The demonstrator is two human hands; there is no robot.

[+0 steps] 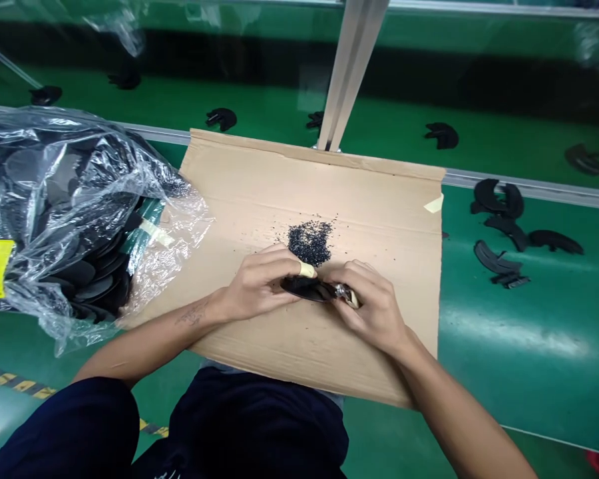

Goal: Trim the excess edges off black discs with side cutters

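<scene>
Between my hands a round black disc (304, 289) is tilted over the cardboard sheet (379, 206). My left hand (259, 283) grips the disc's left side, its thumb and fingers closed; a pale yellow wrap (307, 269) covers one fingertip. In my right hand (372, 299) is a small shiny metal tool (343, 291), its tip at the disc's right edge. The fingers hide most of the tool, so its exact kind does not show. Just beyond the hands lies a pile of small black scraps (310, 243) on the cardboard.
A clear plastic bag (74, 173) full of black discs (92, 286) stands at the left, overlapping the cardboard. Several curved black pieces (502, 233) lie on the green table (524, 339) at the right. A metal post (352, 73) and transparent panels rise at the back.
</scene>
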